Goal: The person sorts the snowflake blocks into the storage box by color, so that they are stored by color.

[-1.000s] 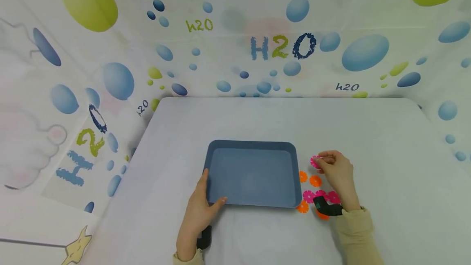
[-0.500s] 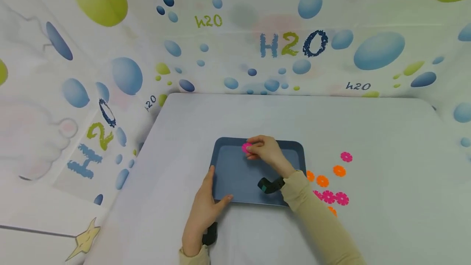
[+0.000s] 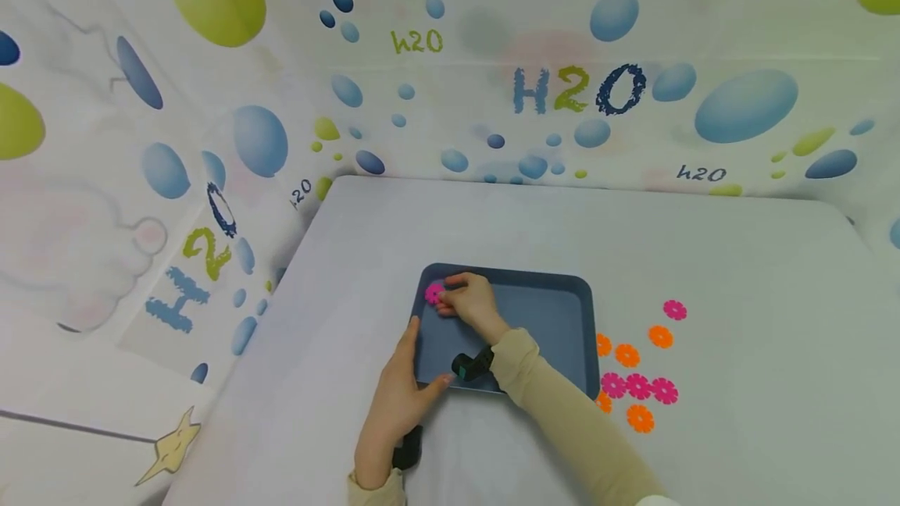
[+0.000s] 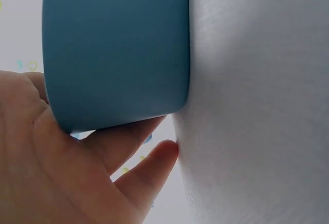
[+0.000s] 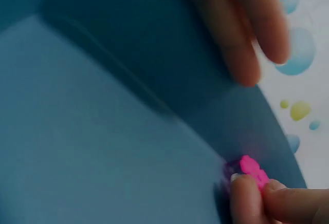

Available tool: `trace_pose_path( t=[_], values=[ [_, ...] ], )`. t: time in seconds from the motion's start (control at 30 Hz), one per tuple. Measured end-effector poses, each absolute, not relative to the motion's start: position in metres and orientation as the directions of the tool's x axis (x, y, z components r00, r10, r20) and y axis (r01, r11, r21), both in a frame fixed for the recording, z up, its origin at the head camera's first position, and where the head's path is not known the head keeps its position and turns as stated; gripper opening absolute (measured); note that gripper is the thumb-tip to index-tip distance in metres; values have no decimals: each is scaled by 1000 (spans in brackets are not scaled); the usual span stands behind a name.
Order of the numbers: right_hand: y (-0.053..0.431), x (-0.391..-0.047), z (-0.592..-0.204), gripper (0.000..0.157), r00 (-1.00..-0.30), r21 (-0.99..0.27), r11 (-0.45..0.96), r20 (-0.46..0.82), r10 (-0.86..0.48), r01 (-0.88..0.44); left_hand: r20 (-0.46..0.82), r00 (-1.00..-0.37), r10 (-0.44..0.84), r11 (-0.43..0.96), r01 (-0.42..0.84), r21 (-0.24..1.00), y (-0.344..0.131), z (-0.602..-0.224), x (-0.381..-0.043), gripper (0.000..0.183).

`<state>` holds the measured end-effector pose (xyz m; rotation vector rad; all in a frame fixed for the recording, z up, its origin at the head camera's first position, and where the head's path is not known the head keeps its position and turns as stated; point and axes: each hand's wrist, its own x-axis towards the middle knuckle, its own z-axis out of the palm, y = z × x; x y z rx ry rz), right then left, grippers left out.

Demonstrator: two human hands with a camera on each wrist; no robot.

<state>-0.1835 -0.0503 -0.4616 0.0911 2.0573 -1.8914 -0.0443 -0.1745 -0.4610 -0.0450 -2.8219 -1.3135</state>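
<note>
A blue-grey rectangular tray (image 3: 551, 318) lies on the white table. My left hand (image 3: 397, 393) grips its near left corner, fingers along the left side and thumb at the front rim; the left wrist view shows the palm close against the tray's outer wall (image 4: 118, 54). Inside the tray's far left corner, my right hand (image 3: 473, 304) pinches a pink flower-shaped disc (image 3: 433, 293) between thumb and index finger. Seen from the right wrist, the pink disc (image 5: 252, 168) is right at the tray's inner wall, partly covered by the fingertips, with the other fingers (image 5: 241, 64) raised apart.
Right of the tray lie several loose flower discs, among them a pink disc (image 3: 675, 310), an orange disc (image 3: 660, 336) and another orange disc (image 3: 641, 418). A patterned curtain (image 3: 478, 45) rises behind the table (image 3: 745, 272).
My right hand has moved left from beside the loose discs, across the tray to its far left corner, carrying the pink flower disc. The left hand stays at the tray corner.
</note>
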Motion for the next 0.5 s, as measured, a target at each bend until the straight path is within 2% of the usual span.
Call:
trace_pose_path(
  t=[0.2,0.33,0.5],
  values=[
    [-54,-182,-465,17,-962,-966,58,-257,-93,252,49,-999,21,649,51,759,-172,-462,-45,94],
    [-51,-181,-464,19,-967,-969,61,-245,-75,241,48,-999,24,648,52,760,-171,-462,-45,94],
    [-39,-177,-455,24,-972,-968,160,-213,-103,195,51,-999,13,650,47,759,-173,-463,-44,94]
  ],
)
